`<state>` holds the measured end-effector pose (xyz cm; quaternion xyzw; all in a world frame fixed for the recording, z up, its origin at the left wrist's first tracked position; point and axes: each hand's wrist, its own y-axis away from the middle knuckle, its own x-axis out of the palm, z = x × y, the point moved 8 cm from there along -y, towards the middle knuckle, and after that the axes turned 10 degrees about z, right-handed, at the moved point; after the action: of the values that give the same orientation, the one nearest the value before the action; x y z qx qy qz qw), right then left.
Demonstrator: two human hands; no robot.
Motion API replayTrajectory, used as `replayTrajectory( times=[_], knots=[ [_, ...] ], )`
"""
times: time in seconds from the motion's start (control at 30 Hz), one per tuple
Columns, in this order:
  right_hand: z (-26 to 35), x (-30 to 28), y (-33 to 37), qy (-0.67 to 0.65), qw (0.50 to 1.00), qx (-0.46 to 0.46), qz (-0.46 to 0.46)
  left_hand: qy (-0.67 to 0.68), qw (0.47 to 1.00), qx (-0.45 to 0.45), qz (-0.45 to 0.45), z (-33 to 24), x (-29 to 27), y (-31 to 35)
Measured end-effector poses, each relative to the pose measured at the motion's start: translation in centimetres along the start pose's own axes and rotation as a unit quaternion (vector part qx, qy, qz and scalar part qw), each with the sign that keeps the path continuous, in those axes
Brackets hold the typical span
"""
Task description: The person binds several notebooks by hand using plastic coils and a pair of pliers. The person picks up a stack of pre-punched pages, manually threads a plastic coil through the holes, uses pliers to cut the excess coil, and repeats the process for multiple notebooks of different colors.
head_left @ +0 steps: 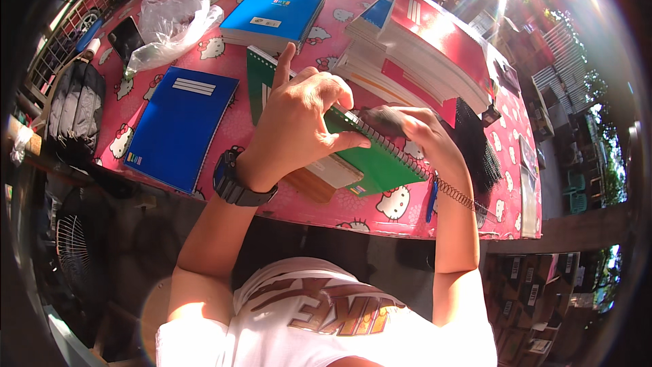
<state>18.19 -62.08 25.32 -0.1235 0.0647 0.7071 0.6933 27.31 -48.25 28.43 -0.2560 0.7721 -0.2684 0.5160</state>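
A green notebook (387,171) is tilted up off the table in front of me, its punched edge running diagonally. Along that edge lies a thin dark spiral coil (460,196), whose loose end reaches past the notebook's corner over my right forearm. My left hand (297,122), with a black watch on the wrist, pinches the notebook's edge between thumb and bent fingers; its index finger points up. My right hand (435,137) is closed at the coil on the far side of the edge, its fingertips dark and blurred. Under the notebook sits a brown wooden piece (309,185).
A dark-blue notebook (178,129) lies at left, and a bright-blue stack (275,13) lies behind. Red-covered stacks (435,34) rise at back right, beside black coils (479,153). A plastic bag (173,20), a phone (126,39) and a blue pen (432,200) share the pink tablecloth.
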Motion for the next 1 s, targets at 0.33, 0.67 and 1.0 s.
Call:
replayTrajectory(
  times=[0.33,0.67,1.0],
  knots=[
    [-0.2,-1.6,-0.1,0.111,0.987,0.084,-0.079,0.05,0.999,-0.019,0.002,0.2,-0.1,0.1],
    [1.5,0.8,-2.1,-0.024,0.998,-0.051,-0.019,0.102,0.994,-0.027,-0.023,0.5,-0.7,0.1],
    [0.6,0.7,-2.8,0.167,0.97,0.154,-0.09,0.161,0.986,-0.013,-0.049,1.7,-1.4,0.8]
  ],
)
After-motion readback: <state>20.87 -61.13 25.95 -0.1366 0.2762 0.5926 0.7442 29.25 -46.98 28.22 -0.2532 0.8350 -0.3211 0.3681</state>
